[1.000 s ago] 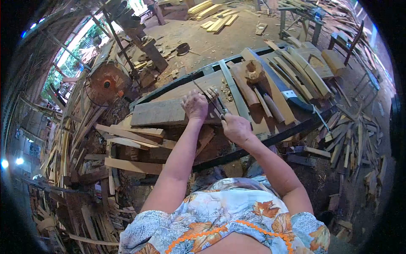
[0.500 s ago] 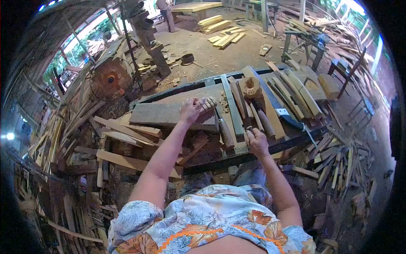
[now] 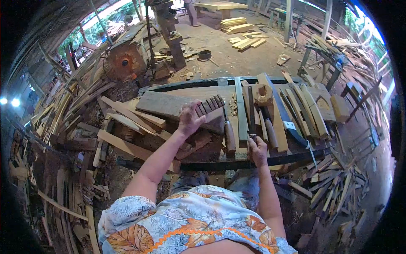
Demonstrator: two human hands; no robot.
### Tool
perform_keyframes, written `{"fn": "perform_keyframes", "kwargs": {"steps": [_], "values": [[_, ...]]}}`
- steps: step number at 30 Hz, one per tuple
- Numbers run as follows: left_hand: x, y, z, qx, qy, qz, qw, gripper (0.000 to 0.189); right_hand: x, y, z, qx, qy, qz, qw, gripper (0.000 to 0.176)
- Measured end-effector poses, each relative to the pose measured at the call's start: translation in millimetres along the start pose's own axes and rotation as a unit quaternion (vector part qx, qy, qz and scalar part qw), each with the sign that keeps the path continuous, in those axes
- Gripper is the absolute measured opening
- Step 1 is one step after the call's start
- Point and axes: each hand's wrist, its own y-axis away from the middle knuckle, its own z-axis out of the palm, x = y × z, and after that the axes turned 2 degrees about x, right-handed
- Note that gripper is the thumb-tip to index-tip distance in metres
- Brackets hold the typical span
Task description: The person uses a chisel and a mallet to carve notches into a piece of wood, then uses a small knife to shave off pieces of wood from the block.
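Observation:
My left hand (image 3: 191, 118) is closed round the near end of a small notched wooden piece (image 3: 210, 106), held over a thick grey-brown board (image 3: 165, 106) on the bench. Its slots face up. My right hand (image 3: 257, 150) grips the lower end of a long, narrow dark tool (image 3: 251, 112), which points away from me. Left of that hand, a wooden-handled tool (image 3: 229, 137) lies beside a greenish flat strip (image 3: 242, 114). To its right are another wooden handle (image 3: 271, 133), a hollowed wood block (image 3: 263, 94) and a saw with a dark handle (image 3: 296, 134).
Several wooden strips (image 3: 313, 111) lie on the right of the bench (image 3: 203, 165). Loose offcuts (image 3: 338, 184) are heaped at the lower right. A round orange-brown disc (image 3: 125, 62) stands at the back left. Beyond, a person (image 3: 191, 12) stands near stacked yellow planks (image 3: 237, 26).
The view has shifted, and most surroundings sit further right. The notched piece is now raised and its slots show clearly. My right hand has brought the long dark tool upright in view, beside the greenish strip.

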Motion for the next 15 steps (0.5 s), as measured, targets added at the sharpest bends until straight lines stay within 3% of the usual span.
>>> {"fn": "perform_keyframes", "kwargs": {"steps": [1, 5, 7, 12, 15], "values": [[5.3, 1.9, -5.3, 0.026, -0.067, 0.044, 0.996, 0.057, 0.0, 1.4, -0.7, -0.001, -0.008, 0.002, 1.0, 0.017], [15.6, 6.4, -26.6, 0.06, -0.106, 0.06, 0.991, 0.054, 14.8, -3.5, -5.2, -0.008, 0.001, -0.029, 1.0, 0.018], [11.2, 8.9, -36.3, 0.094, -0.132, 0.133, 0.978, 0.05, 15.6, -3.0, -5.5, -0.005, 0.004, -0.029, 1.0, 0.017], [13.2, 21.7, -59.4, 0.099, -0.157, 0.163, 0.969, 0.048, 22.2, -4.9, -6.7, -0.02, -0.018, -0.022, 0.999, 0.016], [13.6, 27.2, -67.0, 0.1, -0.164, 0.169, 0.967, 0.046, 28.1, -8.2, -6.7, -0.013, -0.006, -0.067, 0.998, 0.017]]}}
